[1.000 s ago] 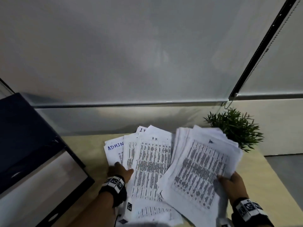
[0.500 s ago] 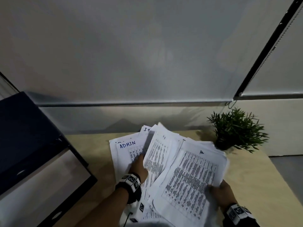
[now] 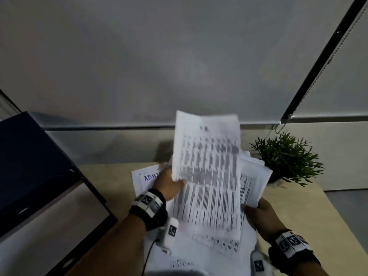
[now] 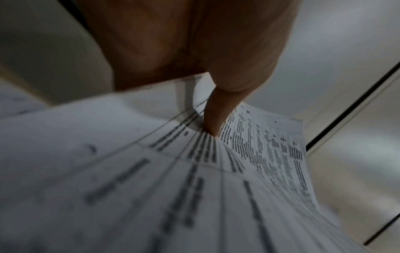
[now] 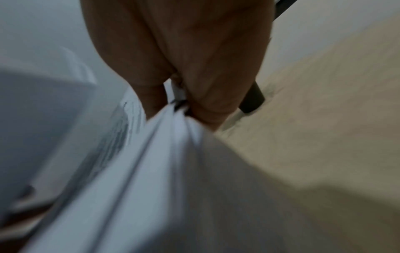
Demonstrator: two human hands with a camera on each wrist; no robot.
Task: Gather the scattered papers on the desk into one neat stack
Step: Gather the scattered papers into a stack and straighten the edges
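Observation:
My left hand (image 3: 169,184) pinches the left edge of a printed sheaf (image 3: 207,176) and holds it up, tilted and blurred, above the desk. In the left wrist view the thumb (image 4: 216,119) presses on those printed pages (image 4: 194,171). My right hand (image 3: 258,214) grips the near right corner of a thick bundle of papers (image 3: 253,176) lying partly under the raised sheaf. The right wrist view shows fingers (image 5: 205,109) clamped on the bundle's edge (image 5: 168,137). A sheet marked "ADMIN" (image 3: 147,178) lies flat on the desk behind my left hand. More sheets (image 3: 191,255) lie near me.
A small green potted plant (image 3: 286,158) stands at the desk's back right, close to the bundle. A dark box-like unit (image 3: 39,176) fills the left side. The pale wooden desk (image 3: 298,212) ends at a right edge beside grey floor. A roller blind hangs behind.
My left hand has taken hold of a printed sheaf and lifted it up and to the right over the bundle. The right hand's bundle has shifted left, towards it.

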